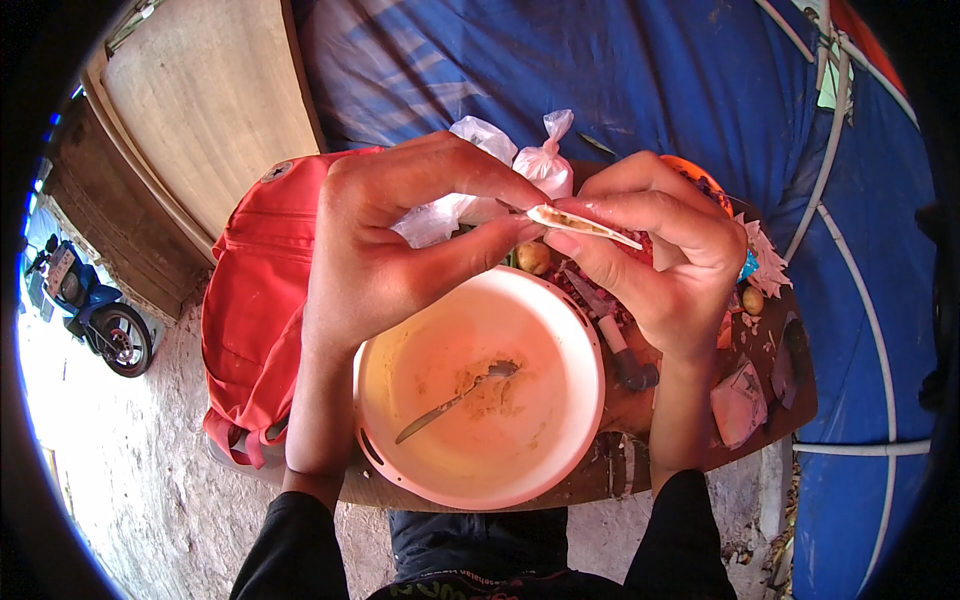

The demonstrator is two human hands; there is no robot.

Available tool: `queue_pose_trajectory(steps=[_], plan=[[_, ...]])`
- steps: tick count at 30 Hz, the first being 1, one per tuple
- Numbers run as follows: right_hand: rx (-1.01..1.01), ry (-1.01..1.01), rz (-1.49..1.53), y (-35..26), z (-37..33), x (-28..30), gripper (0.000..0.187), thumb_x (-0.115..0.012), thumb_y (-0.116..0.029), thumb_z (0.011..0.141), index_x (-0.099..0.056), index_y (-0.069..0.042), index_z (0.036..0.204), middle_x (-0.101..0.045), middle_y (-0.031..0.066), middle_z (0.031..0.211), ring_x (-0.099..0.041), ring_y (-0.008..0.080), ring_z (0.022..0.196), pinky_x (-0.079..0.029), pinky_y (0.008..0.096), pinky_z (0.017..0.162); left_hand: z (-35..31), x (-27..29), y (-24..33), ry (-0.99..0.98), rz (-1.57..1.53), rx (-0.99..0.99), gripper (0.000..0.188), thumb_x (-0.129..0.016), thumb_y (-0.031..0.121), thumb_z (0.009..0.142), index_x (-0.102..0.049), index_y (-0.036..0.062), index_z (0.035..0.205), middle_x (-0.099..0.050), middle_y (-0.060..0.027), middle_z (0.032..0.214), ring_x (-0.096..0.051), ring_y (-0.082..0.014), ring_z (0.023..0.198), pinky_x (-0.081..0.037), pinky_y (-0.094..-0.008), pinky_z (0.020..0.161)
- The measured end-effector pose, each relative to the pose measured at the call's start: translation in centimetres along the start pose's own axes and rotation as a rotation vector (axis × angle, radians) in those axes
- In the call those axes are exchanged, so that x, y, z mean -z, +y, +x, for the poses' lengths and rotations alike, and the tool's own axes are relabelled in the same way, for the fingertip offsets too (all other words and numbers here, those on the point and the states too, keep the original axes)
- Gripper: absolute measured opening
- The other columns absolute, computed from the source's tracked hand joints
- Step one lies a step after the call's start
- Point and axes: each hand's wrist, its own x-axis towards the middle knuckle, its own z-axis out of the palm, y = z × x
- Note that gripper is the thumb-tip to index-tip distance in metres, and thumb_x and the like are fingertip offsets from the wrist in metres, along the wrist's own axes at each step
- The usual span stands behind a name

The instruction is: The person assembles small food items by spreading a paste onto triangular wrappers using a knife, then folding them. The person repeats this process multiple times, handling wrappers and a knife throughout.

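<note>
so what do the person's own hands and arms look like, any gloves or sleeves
The left hand and right hand are both bare: no glove, ring, watch or bracelet shows on either. Two plain black sleeves, the left sleeve and the right sleeve, stop short of the wrists, leaving them uncovered. No marking can be made out on the sleeves.

Fingers [602, 261] holding wht pc [582, 225], spoon [445, 408] in bowl [553, 350]

Blue tarpaulin [690, 90] beyond the table [580, 480] and a motorbike [92, 308] left of it suggested a makeshift, semi-outdoor yard.
</note>
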Motion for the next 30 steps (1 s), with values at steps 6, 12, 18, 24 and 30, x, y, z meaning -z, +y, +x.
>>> queue_pose_trajectory(steps=[6, 12, 18, 24, 30], plan=[[0.069, -0.022, 0.025, 0.34, 0.19, 0.1, 0.021, -0.083, 0.005, 0.073, -0.076, 0.001, 0.092, -0.071, 0.0075, 0.084, -0.067, 0.011, 0.073, -0.051, 0.0225, 0.062, -0.01, 0.1, -0.16, -0.021, 0.012, -0.02, 0.018, -0.076, -0.009, 0.075, -0.073, -0.0024, 0.091, -0.073, -0.013, 0.086, -0.072, -0.0242, 0.09, -0.055, -0.0383, 0.09], [0.003, -0.037, 0.072, 0.36, -0.22, 0.06, 0.024, -0.077, 0.012, 0.076, -0.07, 0.006, 0.098, -0.068, 0.0147, 0.091, -0.064, 0.0168, 0.081, -0.05, 0.0252, 0.072, -0.03, -0.13, 0.1, 0.006, 0.023, 0.017, 0.018, -0.075, -0.009, 0.075, -0.073, -0.0025, 0.092, -0.073, -0.0127, 0.087, -0.072, -0.0231, 0.087, -0.055, -0.0386, 0.091], [0.069, -0.067, 0.035, 0.36, -0.02, 0.25, 0.025, -0.076, 0.014, 0.076, -0.07, 0.007, 0.099, -0.067, 0.0153, 0.093, -0.065, 0.0171, 0.083, -0.052, 0.026, 0.073, 0.04, -0.27, 0.17, 0.01, 0.029, 0.022, 0.019, -0.074, -0.009, 0.075, -0.073, -0.0022, 0.092, -0.074, -0.0124, 0.088, -0.07, -0.0184, 0.079, -0.054, -0.0304, 0.08], [-0.007, 0.055, 0.057, 0.48, -0.14, -0.51, 0.022, -0.084, 0.005, 0.072, -0.074, 0.002, 0.091, -0.072, 0.0101, 0.086, -0.07, 0.0143, 0.078, -0.053, 0.0246, 0.067, -0.09, -0.2, 0.46, 0.014, 0.058, 0.091, 0.017, -0.074, -0.004, 0.077, -0.076, 0.0011, 0.093, -0.074, -0.011, 0.089, -0.071, -0.015, 0.082, -0.054, -0.0263, 0.075], [-0.058, 0.022, 0.056, 0.75, -0.27, -0.15, 0.021, -0.085, 0.002, 0.073, -0.074, 0.001, 0.091, -0.072, 0.0071, 0.084, -0.068, 0.0112, 0.074, -0.052, 0.0241, 0.066, -0.24, -0.3, 0.5, 0.039, -0.171, 0.151, 0.016, -0.074, -0.004, 0.078, -0.076, -0.0006, 0.093, -0.075, -0.0098, 0.089, -0.071, -0.0136, 0.08, -0.054, -0.0264, 0.074]])
